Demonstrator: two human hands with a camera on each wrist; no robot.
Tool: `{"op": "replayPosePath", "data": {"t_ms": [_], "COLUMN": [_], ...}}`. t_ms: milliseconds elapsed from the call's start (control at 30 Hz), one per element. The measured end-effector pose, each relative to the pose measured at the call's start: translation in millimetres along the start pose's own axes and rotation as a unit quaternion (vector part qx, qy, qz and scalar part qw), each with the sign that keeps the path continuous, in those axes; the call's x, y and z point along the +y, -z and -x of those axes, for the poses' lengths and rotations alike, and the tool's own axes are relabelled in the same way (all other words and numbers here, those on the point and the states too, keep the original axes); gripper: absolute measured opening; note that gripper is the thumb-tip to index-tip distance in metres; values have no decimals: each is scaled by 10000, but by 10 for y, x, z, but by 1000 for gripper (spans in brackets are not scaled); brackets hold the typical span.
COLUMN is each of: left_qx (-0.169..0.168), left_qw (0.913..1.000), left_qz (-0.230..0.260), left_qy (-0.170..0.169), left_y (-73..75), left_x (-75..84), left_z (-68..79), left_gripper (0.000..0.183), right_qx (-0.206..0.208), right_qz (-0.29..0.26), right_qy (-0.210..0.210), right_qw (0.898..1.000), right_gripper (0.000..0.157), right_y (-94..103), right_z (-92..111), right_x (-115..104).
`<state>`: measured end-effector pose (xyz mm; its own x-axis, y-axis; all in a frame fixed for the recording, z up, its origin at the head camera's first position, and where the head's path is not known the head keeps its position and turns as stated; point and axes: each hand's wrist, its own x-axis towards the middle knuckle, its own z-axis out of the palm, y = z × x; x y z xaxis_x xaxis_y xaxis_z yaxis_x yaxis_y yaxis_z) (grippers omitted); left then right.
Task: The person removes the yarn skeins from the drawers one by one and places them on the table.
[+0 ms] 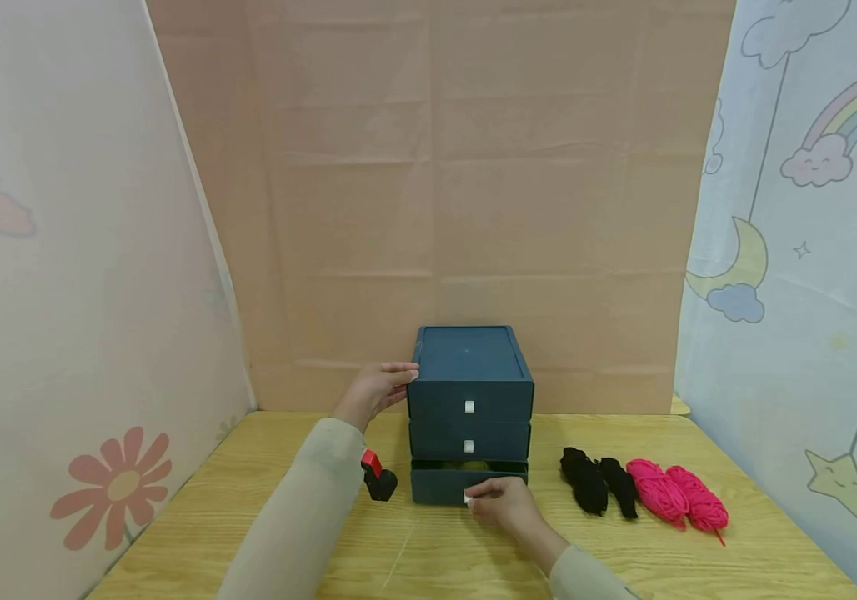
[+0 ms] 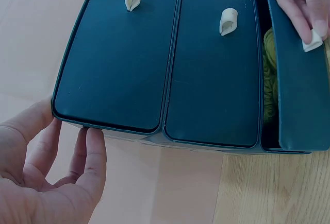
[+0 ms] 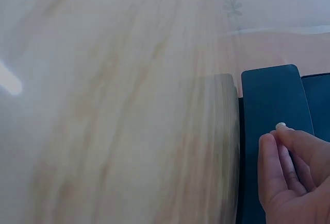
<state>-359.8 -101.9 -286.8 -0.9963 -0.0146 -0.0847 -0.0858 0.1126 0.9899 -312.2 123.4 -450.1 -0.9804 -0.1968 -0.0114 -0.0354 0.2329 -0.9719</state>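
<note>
A dark blue three-drawer cabinet [image 1: 468,354] stands on the table, its upper two drawers closed. The bottom drawer [image 1: 436,487] is pulled out a little, and green yarn [image 2: 269,77] shows through the gap. At the front of that drawer, my right hand [image 1: 505,505] pinches the white pull tab [image 2: 312,41] between thumb and fingers. My left hand [image 1: 380,388] rests its fingertips against the cabinet's upper left edge. In the left wrist view, the left fingers [image 2: 93,157] touch near the corner of the top drawer.
Right of the cabinet lie black yarn bundles [image 1: 584,481] and bright pink yarn bundles [image 1: 657,492]. A small black and red object [image 1: 379,479] sits to the left, beside the left sleeve. Behind the wooden table [image 1: 443,558] hangs a tan backdrop [image 1: 466,183].
</note>
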Motion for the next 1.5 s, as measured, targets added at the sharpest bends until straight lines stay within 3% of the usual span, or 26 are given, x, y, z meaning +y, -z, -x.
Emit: {"op": "replayPosePath", "data": {"t_ms": [300, 733, 1500], "left_qx": [-17, 8, 32], "left_qw": [10000, 10000, 10000], "left_qz": [61, 39, 57], "left_qy": [13, 55, 56], "left_y": [3, 9, 7], "left_x": [-1, 3, 26], "left_z": [-5, -11, 9], "left_gripper": [25, 25, 25], "right_qx": [-189, -235, -442], "right_qz": [-20, 110, -132], "right_qy": [-338, -367, -342], "right_qw": [9992, 9990, 9984], "right_gripper": [18, 21, 23], "right_y": [7, -5, -36], "right_z": [67, 202, 457], "right_x": [-6, -39, 8]}}
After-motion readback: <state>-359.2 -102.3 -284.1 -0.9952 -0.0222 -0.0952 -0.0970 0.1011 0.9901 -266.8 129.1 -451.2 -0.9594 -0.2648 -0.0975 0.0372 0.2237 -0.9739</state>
